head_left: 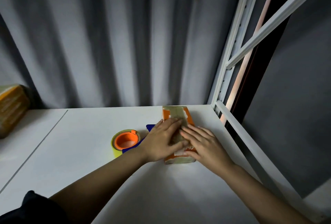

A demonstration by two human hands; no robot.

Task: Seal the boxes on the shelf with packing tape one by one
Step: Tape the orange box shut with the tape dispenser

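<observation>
Sitting just left of the orange box [179, 116] is a tape roll [124, 141]; both hands, left hand [161, 141] and right hand [204, 145], are pressing flat, fingers straight, on the box top.

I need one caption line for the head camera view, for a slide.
Left hand and right hand press flat on a taped orange cardboard box, beside a yellow tape roll with orange core.

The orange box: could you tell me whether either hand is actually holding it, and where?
Neither grips it. The left hand and right hand lie flat on top of the orange box, pressing the tape.
</observation>
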